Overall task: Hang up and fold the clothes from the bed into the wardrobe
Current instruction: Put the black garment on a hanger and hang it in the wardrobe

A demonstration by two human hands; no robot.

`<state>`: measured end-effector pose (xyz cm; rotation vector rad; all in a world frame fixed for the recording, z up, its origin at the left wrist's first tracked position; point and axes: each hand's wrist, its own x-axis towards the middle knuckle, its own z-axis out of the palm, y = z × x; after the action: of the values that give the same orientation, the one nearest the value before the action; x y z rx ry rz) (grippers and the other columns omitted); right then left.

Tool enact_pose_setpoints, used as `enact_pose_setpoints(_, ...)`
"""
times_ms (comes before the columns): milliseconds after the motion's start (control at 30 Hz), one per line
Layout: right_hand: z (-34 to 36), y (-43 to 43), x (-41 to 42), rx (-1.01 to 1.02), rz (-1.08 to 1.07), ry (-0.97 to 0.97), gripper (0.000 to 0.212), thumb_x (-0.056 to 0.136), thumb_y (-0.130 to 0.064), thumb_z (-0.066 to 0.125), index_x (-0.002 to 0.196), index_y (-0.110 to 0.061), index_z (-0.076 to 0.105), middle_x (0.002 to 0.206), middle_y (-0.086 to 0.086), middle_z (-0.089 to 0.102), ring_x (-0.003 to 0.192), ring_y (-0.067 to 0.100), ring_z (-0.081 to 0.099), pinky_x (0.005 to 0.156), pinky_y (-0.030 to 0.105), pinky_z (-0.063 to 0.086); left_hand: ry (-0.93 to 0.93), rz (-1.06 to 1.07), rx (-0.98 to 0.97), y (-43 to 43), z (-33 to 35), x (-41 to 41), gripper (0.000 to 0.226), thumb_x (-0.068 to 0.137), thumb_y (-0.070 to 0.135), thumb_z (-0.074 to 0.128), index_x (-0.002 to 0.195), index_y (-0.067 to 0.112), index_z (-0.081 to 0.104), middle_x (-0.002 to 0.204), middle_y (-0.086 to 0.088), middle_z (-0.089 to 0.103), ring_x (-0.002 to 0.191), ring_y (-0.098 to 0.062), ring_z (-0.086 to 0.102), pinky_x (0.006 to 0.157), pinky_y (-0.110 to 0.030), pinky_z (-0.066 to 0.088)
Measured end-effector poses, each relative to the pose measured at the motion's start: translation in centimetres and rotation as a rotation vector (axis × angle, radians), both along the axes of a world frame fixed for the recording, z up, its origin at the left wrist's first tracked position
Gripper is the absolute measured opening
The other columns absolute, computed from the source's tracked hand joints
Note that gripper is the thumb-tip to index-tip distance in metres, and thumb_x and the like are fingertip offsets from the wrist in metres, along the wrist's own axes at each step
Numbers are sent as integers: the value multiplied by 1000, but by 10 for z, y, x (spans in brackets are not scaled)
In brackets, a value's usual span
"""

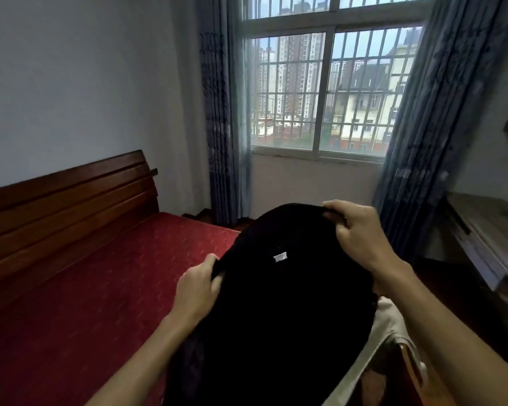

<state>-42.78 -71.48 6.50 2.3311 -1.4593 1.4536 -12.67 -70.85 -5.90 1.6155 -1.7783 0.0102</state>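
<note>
A black garment point(276, 312) with a small white label hangs in front of me, held up over the bed's near edge. My left hand point(198, 285) grips its left edge with curled fingers. My right hand point(355, 230) pinches its upper right edge, higher up. A cream-coloured garment point(384, 332) lies beneath the black one at the lower right. The bed point(85, 288) has a red cover and stretches to the left. No wardrobe is in view.
A dark wooden headboard point(65, 194) runs along the left wall. A barred window point(329, 92) with blue curtains point(223, 112) fills the far wall. A light wooden desk or shelf point(487, 238) stands at the right.
</note>
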Motion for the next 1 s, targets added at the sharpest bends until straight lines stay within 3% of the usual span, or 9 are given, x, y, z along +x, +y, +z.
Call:
enact_pose_setpoints(133,-29,-8,-8,71,2,154,24,88,2,65,109,-8,71,98,5,73,88,22,70,80,38,56,44,84,-46,7,35,35,14,90,13,64,81,13,53,57,1,57,53,-28,58,53,-32,33)
enact_pose_setpoints(267,-56,-10,9,178,-32,152,14,93,-9,61,106,-10,66,98,8,74,92,32,69,74,43,54,74,109,-160,34,75,45,25,89,10,61,71,18,46,52,2,52,47,-20,50,51,-32,33)
enact_pose_setpoints(367,-66,1,24,264,-35,134,14,99,-23,54,104,-11,59,97,13,74,93,38,67,71,41,49,19,134,-252,63,109,39,20,90,22,55,72,21,48,51,3,50,46,-18,47,51,-30,29)
enact_pose_setpoints(533,-94,32,51,393,96,143,43,96,-58,34,83,-18,44,81,14,69,83,40,65,63,39,38,-21,256,-349,96,165,34,21,87,28,48,80,15,64,63,-6,63,57,-27,55,56,-31,33)
enact_pose_setpoints(633,-116,59,83,442,325,32,64,88,-73,27,110,-21,57,105,-2,67,97,19,65,79,35,49,-7,305,-327,117,190,34,26,83,28,45,78,15,67,73,-7,69,67,-27,61,58,-31,37)
enact_pose_setpoints(700,-124,81,111,444,457,-32,60,90,-69,40,127,-24,52,118,-11,59,106,7,59,90,29,50,44,345,-299,138,201,37,26,80,27,43,73,14,64,74,-7,69,70,-26,61,59,-33,41)
enact_pose_setpoints(800,-131,104,158,407,563,48,43,88,-51,63,123,-31,47,110,-16,53,97,2,56,81,24,50,100,448,-269,175,209,52,28,77,26,43,68,7,60,68,-7,65,67,-28,59,61,-41,48)
enact_pose_setpoints(900,-142,110,194,436,543,178,16,88,-24,60,95,-18,47,89,-7,55,78,15,58,64,31,49,86,560,-170,219,213,79,30,76,27,45,75,6,66,77,-8,71,76,-28,64,69,-39,53)
enact_pose_setpoints(1000,-139,104,217,457,517,321,10,92,-18,55,90,-16,45,76,-2,57,67,20,58,58,35,45,31,681,89,269,219,119,24,82,21,54,75,4,69,81,-11,72,81,-30,66,68,-33,49)
